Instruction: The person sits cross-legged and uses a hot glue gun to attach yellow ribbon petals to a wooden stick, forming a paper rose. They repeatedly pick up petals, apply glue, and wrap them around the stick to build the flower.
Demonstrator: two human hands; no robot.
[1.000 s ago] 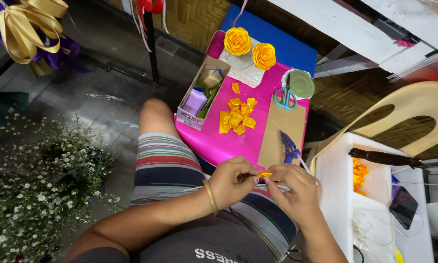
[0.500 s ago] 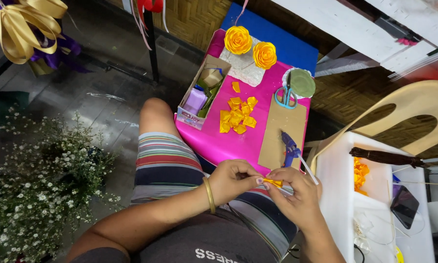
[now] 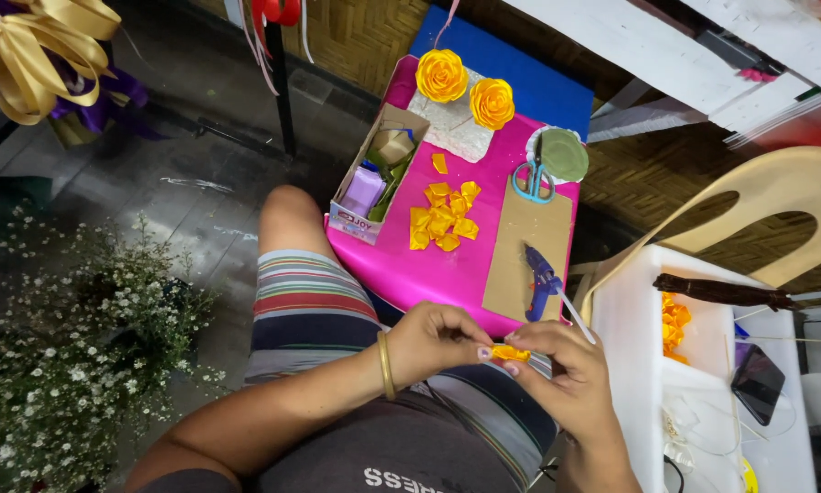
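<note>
A: What could slip here?

B: The small yellow-orange paper petal piece (image 3: 509, 352) is pinched between both hands over the lap, so it hangs only on fingertip pressure. If either pinch eases, I'd judge it drops onto the striped shorts (image 3: 310, 306) or the floor below. Squeeze too hard and thin paper like that would likely crease or tear.

A: How are the fingers set?

B: The left hand (image 3: 435, 342) is curled nearly closed, thumb and forefinger meeting on the petal's left edge. The right hand (image 3: 561, 374) is also drawn in, its fingertips (image 3: 513, 369) pressed on the petal from below and to the right. Both hold the same piece; neither hand has anything else in it that I can see.

A: So where does the petal sit?

B: Right between the two sets of fingertips, touching both, mostly hidden by them (only a sliver of yellow shows).

A: Anything close enough to bother the hands?

B: The blue hot-glue gun (image 3: 540, 281) lies on the brown cardboard sheet (image 3: 529, 246) just beyond the right hand's knuckles, its nozzle toward the fingers. Whether it is hot, I cannot tell; if so, a careless reach could burn. The loose pile of yellow paper petals (image 3: 442, 217) lies farther off on the pink board (image 3: 447, 274), well apart from the fingers.
</note>
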